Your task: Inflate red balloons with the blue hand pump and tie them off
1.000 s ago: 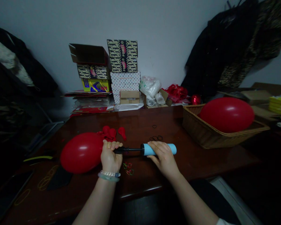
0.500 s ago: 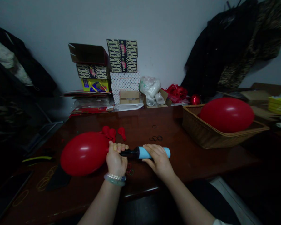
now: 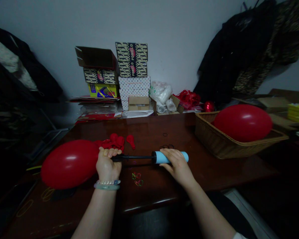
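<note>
My left hand (image 3: 108,163) is closed round the black front end of a hand pump, right where the neck of a red balloon (image 3: 68,163) meets it. The balloon bulges out to the left of that fist, inflated and lying low over the dark wooden table (image 3: 164,179). My right hand (image 3: 176,163) grips the light blue pump handle (image 3: 161,157), which is drawn out so that the thin black rod (image 3: 137,157) shows between my hands. Several flat red balloons (image 3: 117,141) lie just behind my left hand.
A wicker basket (image 3: 214,141) at the right holds a second inflated red balloon (image 3: 243,122). Stacked patterned boxes (image 3: 132,76), plastic bags and red ribbon line the wall. Small rubber bands (image 3: 137,177) lie on the table near the front edge. Dark coats hang at both sides.
The pump handle went in toward my left hand, then came back out to the right. The balloon has grown larger and now reaches further left.
</note>
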A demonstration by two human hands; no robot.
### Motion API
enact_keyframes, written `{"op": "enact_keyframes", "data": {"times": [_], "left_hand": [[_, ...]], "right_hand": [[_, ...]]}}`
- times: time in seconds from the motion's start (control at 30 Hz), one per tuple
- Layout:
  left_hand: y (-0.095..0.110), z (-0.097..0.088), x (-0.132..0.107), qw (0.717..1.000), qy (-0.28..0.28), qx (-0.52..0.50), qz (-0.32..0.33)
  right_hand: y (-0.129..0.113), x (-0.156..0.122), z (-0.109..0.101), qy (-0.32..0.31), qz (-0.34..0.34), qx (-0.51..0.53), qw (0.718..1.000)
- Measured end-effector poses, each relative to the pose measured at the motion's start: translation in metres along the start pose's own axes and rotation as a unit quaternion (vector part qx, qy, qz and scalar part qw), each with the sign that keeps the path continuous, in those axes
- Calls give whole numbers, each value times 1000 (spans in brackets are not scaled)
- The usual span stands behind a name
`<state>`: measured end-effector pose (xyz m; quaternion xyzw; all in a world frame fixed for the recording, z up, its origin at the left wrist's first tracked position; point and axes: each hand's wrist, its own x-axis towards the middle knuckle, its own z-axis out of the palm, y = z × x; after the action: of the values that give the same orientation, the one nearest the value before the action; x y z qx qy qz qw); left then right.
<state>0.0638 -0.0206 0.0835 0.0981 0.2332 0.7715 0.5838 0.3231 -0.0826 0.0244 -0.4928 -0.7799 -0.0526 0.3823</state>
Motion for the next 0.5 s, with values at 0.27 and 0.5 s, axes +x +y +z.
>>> {"op": "enact_keyframes", "data": {"times": [0.27,0.5], "left_hand": [[-18,-7,-8,1000,-8,-3,-14],[-48,-5,-28,998,-25,18,-50]], "right_hand": [[-7,-1,3,9,7,-4,1000],[-27,-5,20,17,5,15,1000]]}}
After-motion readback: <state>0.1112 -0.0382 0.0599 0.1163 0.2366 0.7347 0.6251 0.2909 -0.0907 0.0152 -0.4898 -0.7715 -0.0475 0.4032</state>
